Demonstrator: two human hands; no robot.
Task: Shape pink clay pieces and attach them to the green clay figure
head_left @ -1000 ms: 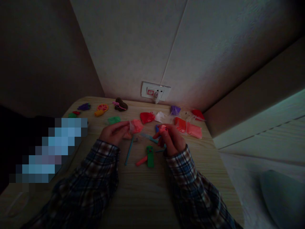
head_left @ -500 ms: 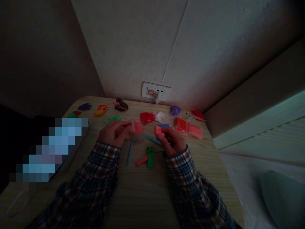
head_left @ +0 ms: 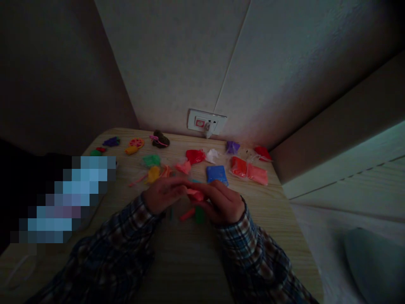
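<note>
Both hands have come together since half a second ago, and the pink bag the left one held now lies on the table (head_left: 196, 261). Left hand (head_left: 163, 197) and right hand (head_left: 221, 203) pinch a pink clay lump (head_left: 195, 194) between their fingertips, just above a green piece (head_left: 199, 215). A blue pack (head_left: 217, 174) sits just behind.

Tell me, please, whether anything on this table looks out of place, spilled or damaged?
Nothing stands out. Both hands, left hand and right hand, meet on a pink clay piece. Clay packets such as the blue one lie loosely scattered on the wooden table; the dim light hides finer detail.
</note>
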